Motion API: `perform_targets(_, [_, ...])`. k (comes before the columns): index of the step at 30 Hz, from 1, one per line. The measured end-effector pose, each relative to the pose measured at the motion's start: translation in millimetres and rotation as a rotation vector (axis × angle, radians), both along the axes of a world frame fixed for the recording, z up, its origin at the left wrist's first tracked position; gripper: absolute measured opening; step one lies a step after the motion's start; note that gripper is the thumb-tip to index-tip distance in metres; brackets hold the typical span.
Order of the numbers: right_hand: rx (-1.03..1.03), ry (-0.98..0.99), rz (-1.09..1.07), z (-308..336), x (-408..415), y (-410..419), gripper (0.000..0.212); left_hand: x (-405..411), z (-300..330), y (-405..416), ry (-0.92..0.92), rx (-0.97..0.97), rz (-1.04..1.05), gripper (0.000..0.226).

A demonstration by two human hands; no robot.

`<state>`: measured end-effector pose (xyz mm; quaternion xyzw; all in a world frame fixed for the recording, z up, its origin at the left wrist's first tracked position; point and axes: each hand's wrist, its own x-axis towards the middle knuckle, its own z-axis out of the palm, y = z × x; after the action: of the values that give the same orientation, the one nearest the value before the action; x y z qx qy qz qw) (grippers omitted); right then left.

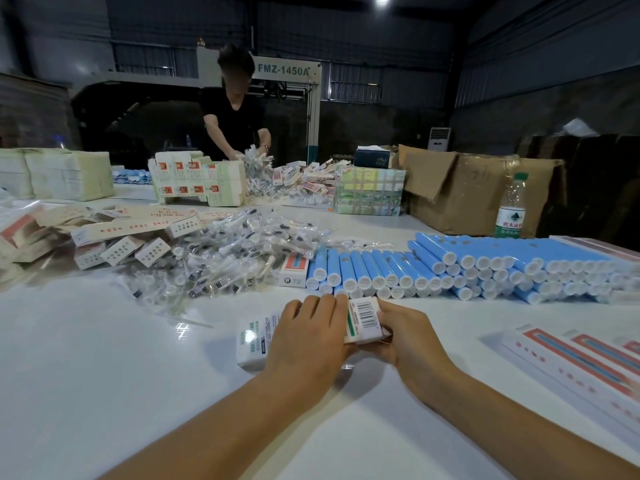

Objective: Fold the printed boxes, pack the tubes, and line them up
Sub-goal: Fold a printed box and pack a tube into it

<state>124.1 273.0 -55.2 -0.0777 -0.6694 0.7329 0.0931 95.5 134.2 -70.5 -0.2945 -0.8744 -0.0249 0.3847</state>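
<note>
Both hands, left hand (308,336) and right hand (403,336), gripped a white barcoded box (363,318) low over the counter (104,358), just before stacked blue tubes (450,268). Behind stood a machine marked "FMZ-1450A" (283,70).

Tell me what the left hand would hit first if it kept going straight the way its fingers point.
Probably the blue tubes just beyond the left hand, which rests on the printed box; depth is hard to judge.

A factory packing floor is showing beyond the hands: a big machine (287,98), cardboard cartons (478,192), bundled flat boxes (65,174), dark metal walls.
</note>
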Motion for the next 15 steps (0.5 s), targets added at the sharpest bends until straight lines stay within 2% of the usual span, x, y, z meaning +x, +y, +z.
perform_targets(3, [0.014, -0.004, 0.01, 1.0, 0.8, -1.0, 0.042, -0.2, 0.0, -0.4, -0.002, -0.011, -0.017, 0.067])
perform_targets(7, [0.203, 0.069, 0.039, 3.0, 4.7, -1.8, 0.06, 2.9, 3.9, -2.0, -0.18, 0.012, 0.016, 0.071])
perform_targets(10, [0.426, 0.124, -0.049, 0.7, 5.3, 1.3, 0.044, -3.4, 1.0, -5.9, -0.149, 0.044, 0.051, 0.069])
perform_targets(13, [0.496, 0.158, -0.193, -2.7, 4.1, 4.3, 0.02, -3.9, 1.1, -4.9, -0.163, 0.022, 0.082, 0.069])
perform_targets(15, [0.557, 0.198, -0.241, -5.4, 3.3, 2.7, 0.019, -2.6, 0.8, -3.6, -0.148, -0.004, 0.103, 0.069])
